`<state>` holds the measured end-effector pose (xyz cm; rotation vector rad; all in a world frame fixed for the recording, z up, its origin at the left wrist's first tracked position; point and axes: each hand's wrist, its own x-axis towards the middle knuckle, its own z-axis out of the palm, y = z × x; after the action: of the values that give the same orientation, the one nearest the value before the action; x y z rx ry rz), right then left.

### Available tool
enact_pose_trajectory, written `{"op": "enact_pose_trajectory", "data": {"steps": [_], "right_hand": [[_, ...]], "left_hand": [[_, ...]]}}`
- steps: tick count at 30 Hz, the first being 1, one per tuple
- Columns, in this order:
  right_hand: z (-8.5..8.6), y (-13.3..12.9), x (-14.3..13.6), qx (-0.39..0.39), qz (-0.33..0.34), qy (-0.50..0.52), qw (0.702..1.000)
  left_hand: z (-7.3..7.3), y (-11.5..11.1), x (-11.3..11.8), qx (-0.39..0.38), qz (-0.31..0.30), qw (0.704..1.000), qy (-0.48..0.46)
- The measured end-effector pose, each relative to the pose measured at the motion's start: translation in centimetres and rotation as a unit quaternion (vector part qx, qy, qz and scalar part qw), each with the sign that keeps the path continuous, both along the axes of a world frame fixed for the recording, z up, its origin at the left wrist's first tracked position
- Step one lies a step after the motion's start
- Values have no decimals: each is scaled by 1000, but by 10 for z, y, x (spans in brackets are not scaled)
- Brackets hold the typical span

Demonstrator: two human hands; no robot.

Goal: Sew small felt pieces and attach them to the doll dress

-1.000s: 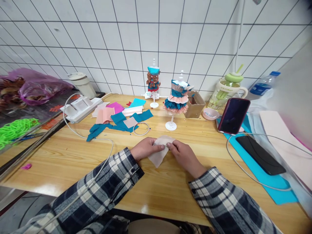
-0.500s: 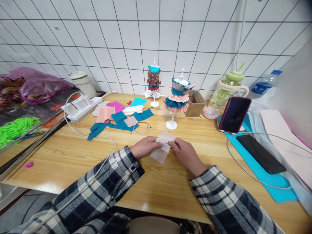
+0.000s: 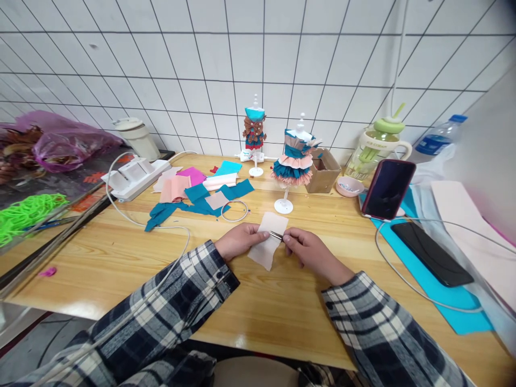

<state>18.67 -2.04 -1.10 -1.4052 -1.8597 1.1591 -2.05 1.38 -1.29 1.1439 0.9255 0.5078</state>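
Observation:
A small sheet of pale pink crepe paper (image 3: 264, 252) is pinched at its left side by my left hand (image 3: 241, 240), thumb on top. In my right hand (image 3: 308, 248) is a slim silver metal tool that looks like tweezers (image 3: 277, 235). Its tips lie across the middle of the sheet, close to my left thumb. The right fingers are closed around its back end, which they hide. Just beyond the sheet stands a white mini dress form (image 3: 284, 206) wearing a ruffled teal and pink paper dress (image 3: 292, 164).
Teal, pink and magenta paper scraps (image 3: 197, 196) and a ring (image 3: 235, 211) lie behind my left hand. A second dress form (image 3: 255, 171), a cardboard box (image 3: 324, 174) and a pink bowl (image 3: 350, 186) stand behind. Phones (image 3: 431, 255) lie right; a cable (image 3: 187, 236) crosses left.
My right hand has drawn back slightly to the right, so more of the metal tool shows over the paper. The sheet has shifted and tilted a little; my left hand keeps its hold.

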Motion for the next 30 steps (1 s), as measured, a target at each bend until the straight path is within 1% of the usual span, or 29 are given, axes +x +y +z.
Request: {"op": "enact_pose_trajectory", "data": {"steps": [1, 3, 5, 9, 13, 18, 23, 30], "right_hand": [[1, 1, 1, 15, -4, -16, 1000], [3, 2, 4, 50, -33, -57, 997], [3, 3, 7, 68, -59, -103, 991], [1, 5, 7, 79, -64, -166, 981], [-3, 4, 3, 83, -67, -157, 982], [-5, 0, -4, 98, -80, -150, 981], [-5, -1, -8, 88, -82, -139, 983], [-6, 0, -10, 94, -88, -151, 980]], "left_hand": [[0, 0, 0, 4, 3, 1000, 0], [0, 0, 0, 3, 13, 1000, -2], [0, 0, 0, -3, 18, 1000, -7], [3, -2, 1, -6, 17, 1000, -8], [4, -2, 2, 6, 11, 1000, 1], [0, -1, 2, 19, -3, 1000, 4], [-4, -1, 2, 25, -14, 999, -13], [1, -2, 4, 26, -3, 1000, 3]]}}
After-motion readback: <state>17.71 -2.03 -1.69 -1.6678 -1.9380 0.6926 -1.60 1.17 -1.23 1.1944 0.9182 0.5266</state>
